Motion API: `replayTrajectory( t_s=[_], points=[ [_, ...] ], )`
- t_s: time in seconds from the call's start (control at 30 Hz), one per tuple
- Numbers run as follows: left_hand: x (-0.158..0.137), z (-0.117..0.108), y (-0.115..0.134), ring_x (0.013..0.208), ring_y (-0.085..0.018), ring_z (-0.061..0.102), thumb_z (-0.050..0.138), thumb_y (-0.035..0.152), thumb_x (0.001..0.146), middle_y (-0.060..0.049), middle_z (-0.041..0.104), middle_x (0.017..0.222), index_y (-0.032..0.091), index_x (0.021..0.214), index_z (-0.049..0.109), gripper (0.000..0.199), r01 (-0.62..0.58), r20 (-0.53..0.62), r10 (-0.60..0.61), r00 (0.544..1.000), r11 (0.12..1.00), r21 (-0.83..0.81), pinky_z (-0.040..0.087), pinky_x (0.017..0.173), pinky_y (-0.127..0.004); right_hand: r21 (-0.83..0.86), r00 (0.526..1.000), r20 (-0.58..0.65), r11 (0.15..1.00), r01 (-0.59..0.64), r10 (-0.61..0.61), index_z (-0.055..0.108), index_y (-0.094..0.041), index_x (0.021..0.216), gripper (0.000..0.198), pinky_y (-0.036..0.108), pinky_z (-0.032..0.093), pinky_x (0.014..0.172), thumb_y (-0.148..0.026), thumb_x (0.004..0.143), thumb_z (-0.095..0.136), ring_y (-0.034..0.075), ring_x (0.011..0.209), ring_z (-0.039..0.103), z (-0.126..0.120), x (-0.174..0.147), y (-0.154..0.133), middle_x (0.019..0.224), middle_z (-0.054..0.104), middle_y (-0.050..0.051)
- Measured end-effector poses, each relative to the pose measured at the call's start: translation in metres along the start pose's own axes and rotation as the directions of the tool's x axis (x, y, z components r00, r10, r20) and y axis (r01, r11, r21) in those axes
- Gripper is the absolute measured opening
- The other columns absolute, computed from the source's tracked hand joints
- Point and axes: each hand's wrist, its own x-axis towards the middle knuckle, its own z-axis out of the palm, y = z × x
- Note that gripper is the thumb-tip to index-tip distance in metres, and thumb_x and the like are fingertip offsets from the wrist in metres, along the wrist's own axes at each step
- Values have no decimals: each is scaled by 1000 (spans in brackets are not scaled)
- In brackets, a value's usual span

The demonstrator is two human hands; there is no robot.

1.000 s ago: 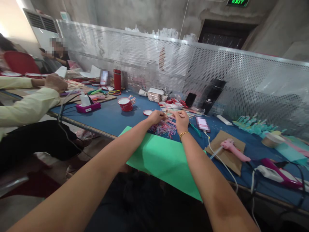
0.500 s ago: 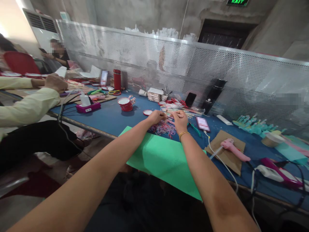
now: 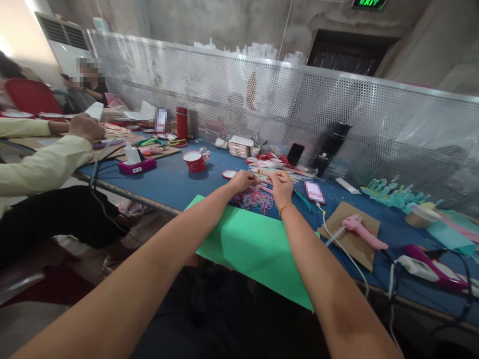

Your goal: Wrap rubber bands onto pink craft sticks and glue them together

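Left hand (image 3: 245, 182): fingers bent in, thumb and fingertips look pinched on a small tan piece (image 3: 258, 174) that sticks up thin at the tips. Too small to say what it is.

Change: right hand (image 3: 281, 185) has backed off slightly to the right. A moment ago its tips were closer to the left hand's; now there's a narrow gap. Left hand has hardly moved. My read: fine two-handed work on the small piece, with the left steadying it and the right doing the adjusting.

Right hand state: fingers curled, thumb near the index finger. Can't tell if the tips meet or grip anything.

Location: the piece is between the two hands, above the far side of a tangled cord pile (image 3: 254, 200) on the blue table (image 3: 168, 184). Green sheet (image 3: 250, 244) on the near side, under both forearms. Pale sticks (image 3: 280, 163) just beyond the hands, a red-rimmed disc (image 3: 229, 174) to the left. Teal-handled tool (image 3: 303, 201) just right of the right hand, apart from it. Pink glue gun (image 3: 361, 233) farther right, on cardboard (image 3: 339, 217).
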Motion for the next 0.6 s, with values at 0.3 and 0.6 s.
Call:
replayTrajectory(
  t_s=[0.3, 0.6],
  points=[
    [1, 1, -2, 52, -8, 36, 59, 51, 69, 3, 50, 53, 12, 62, 66, 40, -1, -5, 1, 1000, 1000, 3, 27, 51, -22, -17, 999, -38, 1000, -1, 0, 55, -21, 67, 13, 27, 53, 58, -33, 70, 58, 15, 63, 62, -1, 0, -3, 63, 65, -3],
    [-1, -2, 3, 53, -8, 35, 59, 52, 69, 3, 47, 53, 12, 62, 66, 42, -9, 11, 9, 1000, 1000, 23, 26, 52, -23, -38, 999, -29, 999, 11, -12, 54, -21, 65, 13, 27, 53, 60, -32, 69, 58, 16, 65, 63, -1, -2, -6, 62, 65, -2]
  ],
)
